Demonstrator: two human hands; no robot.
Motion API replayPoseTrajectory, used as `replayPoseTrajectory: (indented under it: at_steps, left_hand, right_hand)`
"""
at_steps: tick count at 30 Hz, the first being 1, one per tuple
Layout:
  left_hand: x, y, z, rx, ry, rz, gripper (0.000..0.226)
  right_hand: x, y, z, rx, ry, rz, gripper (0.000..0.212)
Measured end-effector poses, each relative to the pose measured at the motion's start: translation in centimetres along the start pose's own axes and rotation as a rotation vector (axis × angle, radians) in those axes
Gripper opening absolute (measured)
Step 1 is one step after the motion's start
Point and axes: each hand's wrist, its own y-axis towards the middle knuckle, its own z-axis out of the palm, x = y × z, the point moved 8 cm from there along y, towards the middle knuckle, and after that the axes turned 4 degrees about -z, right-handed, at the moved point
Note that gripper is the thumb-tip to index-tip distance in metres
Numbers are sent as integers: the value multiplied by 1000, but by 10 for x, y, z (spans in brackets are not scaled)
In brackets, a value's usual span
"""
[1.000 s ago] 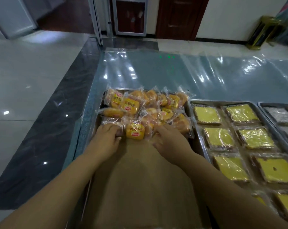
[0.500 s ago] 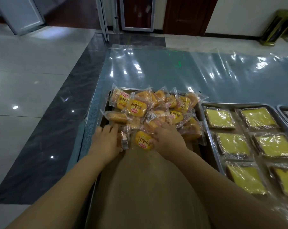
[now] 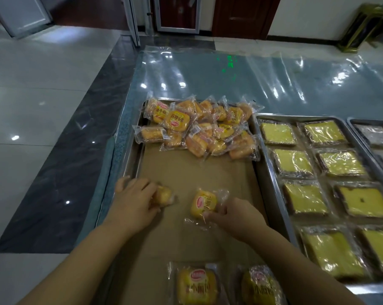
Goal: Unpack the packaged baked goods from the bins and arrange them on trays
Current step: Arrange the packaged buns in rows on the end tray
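Two packets on the brown-paper-lined metal tray (image 3: pixel 197 172): my left hand (image 3: pixel 134 203) curls over a clear-wrapped golden bun (image 3: pixel 163 195), my right hand (image 3: pixel 234 213) pinches a yellow-labelled bun packet (image 3: pixel 203 203) by its film; slick wrap could slip, landing crooked

Soft indoor light, glare on shiny surfaces.
Beyond the lined tray (image 3: pixel 197 172) the plastic sheet (image 3: pixel 263 84) throws white streaks and a green glint; left of the tray the floor tiles (image 3: pixel 32 111) carry small bright spots. At the tray's near end the packets (image 3: pixel 197 285) look smeared; straight edges bow.
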Motion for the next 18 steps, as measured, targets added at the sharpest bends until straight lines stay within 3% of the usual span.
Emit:
replayPoseTrajectory:
  at_steps: [4,8,12,18]
  left_hand:
    - [1,-32,14,187,-11,73,57]
    - [0,-45,6,114,-97,57,39]
    - [-4,-41,1,-4,-163,-56,29]
    - [-3,-45,18,-3,-164,-189,40]
  right_hand:
    - [-4,-18,-2,-84,41,-32,46]
    - [17,-20,-16,-303,-93,-233,14]
    - [30,-6,2,-172,-226,-335,54]
    - [24,-6,16,-136,-249,-257,51]
